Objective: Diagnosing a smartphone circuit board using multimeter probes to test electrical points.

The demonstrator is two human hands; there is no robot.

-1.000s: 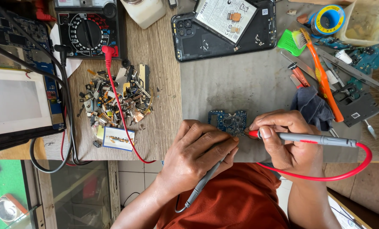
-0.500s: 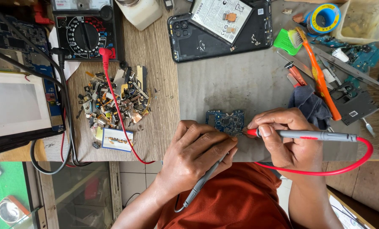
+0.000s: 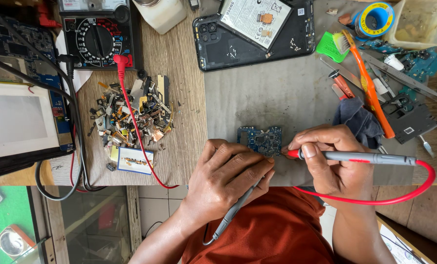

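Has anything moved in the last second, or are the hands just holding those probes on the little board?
Almost nothing changed. The right hand still pinches the red probe with its tip at the right edge of the small blue circuit board; the left hand still holds the grey probe at the board's lower edge. The multimeter, scrap pile and opened phone stayed put.

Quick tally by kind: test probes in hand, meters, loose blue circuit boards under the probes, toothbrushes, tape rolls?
Test probes: 2, red-tipped probe in right hand, grey probe in left hand
Multimeter: 1
Small blue circuit board: 1
Orange toothbrush: 1
Blue tape roll: 1
Total: 6
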